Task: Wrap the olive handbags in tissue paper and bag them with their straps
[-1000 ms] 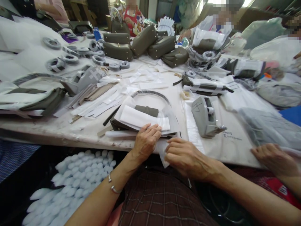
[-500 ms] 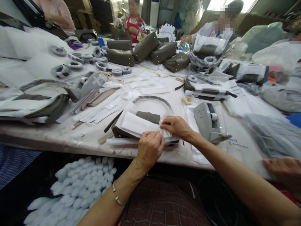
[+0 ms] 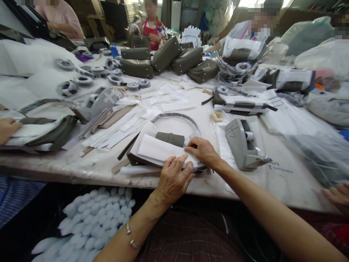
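Note:
A dark olive handbag (image 3: 169, 139) lies on its side at the table's front edge, partly covered by a white wrapping sheet (image 3: 158, 150). Its wrapped handle (image 3: 181, 114) arches away from me. My left hand (image 3: 174, 176) rests on the near side of the bag, fingers spread over the sheet and holding nothing. Closed in a pinch, my right hand (image 3: 200, 149) grips the white sheet at the bag's right part; its fingertips are partly hidden. A grey tape dispenser (image 3: 240, 143) stands right of that hand.
Olive bags (image 3: 137, 68) are piled at the back. Wrapped rings (image 3: 84, 80) and paper strips (image 3: 117, 116) lie to the left. Another wrapped bag (image 3: 54, 133) has a co-worker's hand (image 3: 8, 129) on it. A second co-worker's hand (image 3: 338, 194) is at the right edge.
The fingers of my left hand have opened from a closed grip and spread over the sheet. My right hand keeps its pinch. A co-worker's hand has appeared at the far left.

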